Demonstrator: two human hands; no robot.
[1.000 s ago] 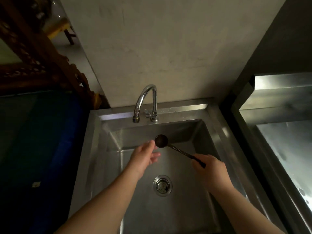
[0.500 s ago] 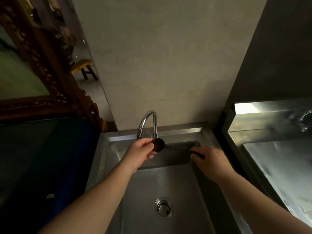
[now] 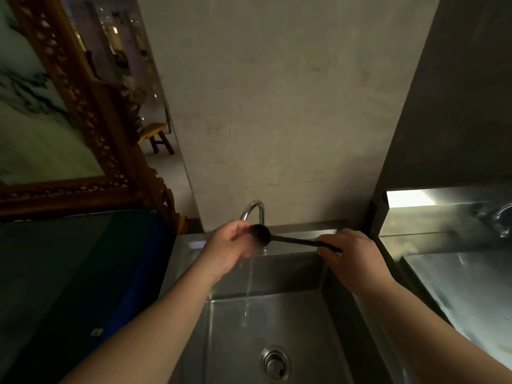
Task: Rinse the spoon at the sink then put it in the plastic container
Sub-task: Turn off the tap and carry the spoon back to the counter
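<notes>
The right hand (image 3: pixel 352 256) has its fingers (image 3: pixel 328 241) pinched shut around the far end of the spoon's (image 3: pixel 277 237) thin handle. The left hand (image 3: pixel 228 245) curls its fingers (image 3: pixel 241 227) loosely about the dark bowl, touching it, rubbing rather than gripping by my guess. The spoon lies nearly level, its long axis running left to right across the sink (image 3: pixel 288 273), bowl to the left just under the tap (image 3: pixel 253 210). A thin stream of water (image 3: pixel 249 284) falls from below the bowl into the basin, toward the drain (image 3: pixel 274 363). The right hand alone carries the spoon, so it would take it onward. One spoon, one tap, one drain, two hands. No plastic container is in view.
</notes>
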